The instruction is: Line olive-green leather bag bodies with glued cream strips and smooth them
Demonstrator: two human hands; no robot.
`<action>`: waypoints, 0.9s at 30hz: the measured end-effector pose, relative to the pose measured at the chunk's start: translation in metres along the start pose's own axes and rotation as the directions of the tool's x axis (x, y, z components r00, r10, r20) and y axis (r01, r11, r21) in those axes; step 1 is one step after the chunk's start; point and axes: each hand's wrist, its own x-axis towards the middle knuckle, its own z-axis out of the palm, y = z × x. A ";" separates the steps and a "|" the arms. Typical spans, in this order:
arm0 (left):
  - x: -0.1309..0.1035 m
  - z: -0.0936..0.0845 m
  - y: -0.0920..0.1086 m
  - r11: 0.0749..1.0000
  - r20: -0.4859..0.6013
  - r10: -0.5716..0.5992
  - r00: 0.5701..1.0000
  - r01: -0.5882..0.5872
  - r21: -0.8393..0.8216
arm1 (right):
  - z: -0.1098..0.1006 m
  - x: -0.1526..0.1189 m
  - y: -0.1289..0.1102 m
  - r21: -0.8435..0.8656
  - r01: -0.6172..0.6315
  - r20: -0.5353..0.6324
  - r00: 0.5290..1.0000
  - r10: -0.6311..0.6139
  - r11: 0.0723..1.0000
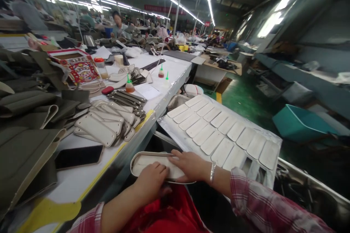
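Observation:
A long cream piece with rounded ends and a thin raised rim [142, 161], which looks like part of a bag, is held level above my lap. My left hand [153, 177] grips its near edge, fingers curled over the inner face and thumb partly hidden below. From the right, my right hand [190, 165] holds the other end, its fingers closed over the far rim and the inside. The fingertips of the two hands almost meet near the middle. Beside my right arm, a board [169, 125] carries rows of flat cream rounded panels [203, 133].
Piled grey-beige riveted pieces [95, 129], a black phone [79, 156] and dark folded material [24, 153] lie on the left table. Glue bottles with green tips [129, 85] and a red patterned box [82, 69] stand behind. A teal bin [303, 123] is on the right.

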 end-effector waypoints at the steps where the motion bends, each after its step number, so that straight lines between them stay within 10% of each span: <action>1: 0.002 0.003 0.006 1.000 0.066 0.024 0.997 -0.025 0.010 | -0.003 -0.001 0.003 0.094 -0.013 0.000 1.000 0.013 0.995; 3: 0.006 0.005 0.012 0.996 0.145 0.050 0.988 -0.059 0.060 | -0.008 -0.005 0.012 0.419 -0.100 -0.005 0.994 0.112 0.902; 6: 0.010 0.005 0.014 0.982 0.194 0.100 0.976 -0.128 0.138 | -0.009 -0.021 0.031 0.864 -0.312 0.160 0.914 0.373 0.395; 8: 0.014 0.005 0.014 0.972 0.190 0.121 0.974 -0.155 0.177 | -0.001 -0.037 0.042 0.905 -0.422 0.362 0.833 0.419 0.058; 10: 0.019 0.006 0.013 0.969 0.178 0.132 0.975 -0.165 0.185 | 0.012 -0.054 0.047 0.871 -0.484 0.477 0.791 0.383 -0.084; 18: 0.033 0.014 0.004 0.967 0.108 0.205 0.973 -0.218 0.132 | 0.039 -0.071 0.047 0.836 -0.544 0.498 0.809 0.312 0.076; 27: 0.049 0.019 0.008 0.960 0.273 0.239 0.932 -0.269 0.076 | 0.051 -0.069 0.045 0.965 -0.260 0.238 0.931 0.277 0.043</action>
